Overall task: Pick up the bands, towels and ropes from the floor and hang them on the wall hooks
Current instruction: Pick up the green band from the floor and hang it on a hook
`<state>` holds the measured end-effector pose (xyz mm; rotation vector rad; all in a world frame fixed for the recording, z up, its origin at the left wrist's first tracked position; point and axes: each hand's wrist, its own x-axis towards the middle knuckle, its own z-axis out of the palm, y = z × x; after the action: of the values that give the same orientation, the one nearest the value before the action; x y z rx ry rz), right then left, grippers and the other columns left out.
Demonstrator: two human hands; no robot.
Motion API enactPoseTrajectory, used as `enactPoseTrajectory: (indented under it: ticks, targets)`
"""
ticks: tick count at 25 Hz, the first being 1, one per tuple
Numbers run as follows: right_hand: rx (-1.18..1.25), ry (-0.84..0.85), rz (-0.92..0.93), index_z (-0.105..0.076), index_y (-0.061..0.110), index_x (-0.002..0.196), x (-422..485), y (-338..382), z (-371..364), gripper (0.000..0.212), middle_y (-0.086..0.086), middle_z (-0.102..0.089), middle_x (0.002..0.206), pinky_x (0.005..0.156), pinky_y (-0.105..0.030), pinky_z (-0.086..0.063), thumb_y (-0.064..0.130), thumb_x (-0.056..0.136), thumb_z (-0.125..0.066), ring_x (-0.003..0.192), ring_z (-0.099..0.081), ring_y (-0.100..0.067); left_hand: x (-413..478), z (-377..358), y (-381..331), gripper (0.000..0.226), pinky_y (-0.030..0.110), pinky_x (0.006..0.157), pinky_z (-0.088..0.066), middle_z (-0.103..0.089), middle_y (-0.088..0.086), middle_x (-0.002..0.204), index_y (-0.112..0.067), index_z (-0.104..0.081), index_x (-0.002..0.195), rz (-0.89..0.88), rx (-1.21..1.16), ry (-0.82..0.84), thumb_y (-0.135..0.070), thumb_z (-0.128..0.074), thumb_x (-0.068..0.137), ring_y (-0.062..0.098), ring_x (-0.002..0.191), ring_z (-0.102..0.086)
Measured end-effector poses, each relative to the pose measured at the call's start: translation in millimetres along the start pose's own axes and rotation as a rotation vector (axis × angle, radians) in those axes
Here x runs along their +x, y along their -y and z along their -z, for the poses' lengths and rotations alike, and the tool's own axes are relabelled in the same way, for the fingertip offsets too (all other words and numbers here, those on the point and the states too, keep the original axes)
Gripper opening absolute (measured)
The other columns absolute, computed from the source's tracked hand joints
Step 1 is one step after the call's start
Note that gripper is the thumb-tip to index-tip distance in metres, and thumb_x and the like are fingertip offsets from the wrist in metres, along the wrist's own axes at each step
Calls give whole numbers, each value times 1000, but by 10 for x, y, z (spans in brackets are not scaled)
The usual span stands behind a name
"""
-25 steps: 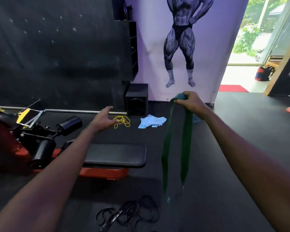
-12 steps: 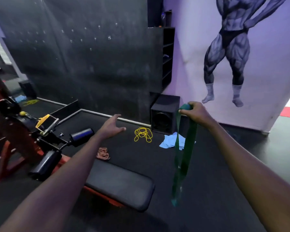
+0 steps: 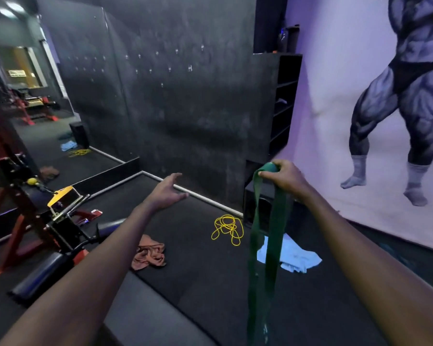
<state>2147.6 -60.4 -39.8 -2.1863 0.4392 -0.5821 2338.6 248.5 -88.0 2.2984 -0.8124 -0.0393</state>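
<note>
My right hand [image 3: 283, 177] grips the top of the green band [image 3: 268, 245]. Its long loop hangs down beside the bench pad [image 3: 145, 315]. My left hand [image 3: 166, 193] is empty, with fingers spread.

Risk: if I carry the band low, the hanging loop may snag the bench or sweep the floor items.

On the floor beyond lie the brown towel [image 3: 149, 253], yellow rope [image 3: 226, 229] and blue towel [image 3: 295, 255], not yet collected. The wall hooks [image 3: 190, 68] sit high on the dark wall and appear bare. The compartments of the black shelf unit [image 3: 285, 101] are too dark for me to tell their contents.
</note>
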Motion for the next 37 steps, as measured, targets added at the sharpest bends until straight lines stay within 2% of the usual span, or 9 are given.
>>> enactPoseTrajectory:
  ticks: [5, 9, 13, 16, 21, 28, 33, 37]
  targets:
    - [0, 63, 33, -69, 20, 80, 1343, -180, -93, 26, 5, -70, 75, 66, -32, -52, 43, 72, -79, 68, -62, -8, 1074, -17, 60, 75, 30, 110, -36, -49, 12, 144, -8, -43, 143, 61, 0, -68, -23, -80, 79, 25, 133, -46]
    - [34, 111, 86, -70, 22, 79, 2441, -297, -229, 24, 6, -68, 70, 62, -29, -50, 44, 71, -78, 64, -60, -7, 1938, -39, 181, 74, 23, 102, -34, -51, 8, 143, -10, -44, 143, 109, 25, -115, -22, -80, 79, 22, 130, -49]
    - [93, 197, 164, -72, 20, 83, 3516, -364, -492, 23, -1, -72, 76, 55, -26, -51, 40, 73, -78, 64, -62, -9, 2707, -61, 414, 73, 25, 104, -35, -51, 9, 143, -11, -44, 142, 174, 58, -183, -23, -79, 80, 22, 131, -48]
    - [125, 259, 182, -72, 19, 85, 4220, -325, -749, 20, 2, -67, 70, 44, -20, -44, 36, 76, -78, 57, -56, -8, 3191, -12, 537, 71, 28, 108, -35, -50, 7, 144, -13, -43, 143, 233, 71, -217, -23, -78, 81, 21, 132, -47]
    - [139, 311, 217, -71, 21, 88, 5388, -228, -1420, 21, 1, -68, 74, 42, -18, -41, 36, 76, -78, 54, -57, -8, 4012, 138, 964, 73, 28, 108, -35, -50, 6, 144, -14, -42, 144, 315, 88, -261, -26, -77, 81, 21, 131, -48]
    - [145, 314, 260, -73, 19, 91, 7122, 0, -2616, 24, -1, -72, 84, 58, -22, -48, 36, 76, -79, 74, -63, -10, 5461, 633, 2137, 74, 20, 100, -33, -48, 6, 144, -11, -42, 144, 339, 104, -291, -25, -78, 81, 21, 131, -47]
    - [122, 354, 267, -72, 20, 90, 8287, 353, -3399, 26, -1, -73, 86, 68, -29, -54, 41, 74, -78, 79, -67, -12, 6559, 1202, 2896, 79, 30, 107, -37, -44, 10, 150, -13, -40, 146, 381, 89, -299, -26, -80, 79, 26, 134, -46]
    - [151, 368, 297, -72, 19, 86, 9243, 586, -4166, 31, -1, -73, 82, 69, -32, -54, 45, 70, -77, 76, -65, -13, 7425, 1585, 3514, 80, 30, 107, -36, -42, 11, 151, -9, -38, 146, 384, 110, -286, -23, -80, 80, 28, 135, -45]
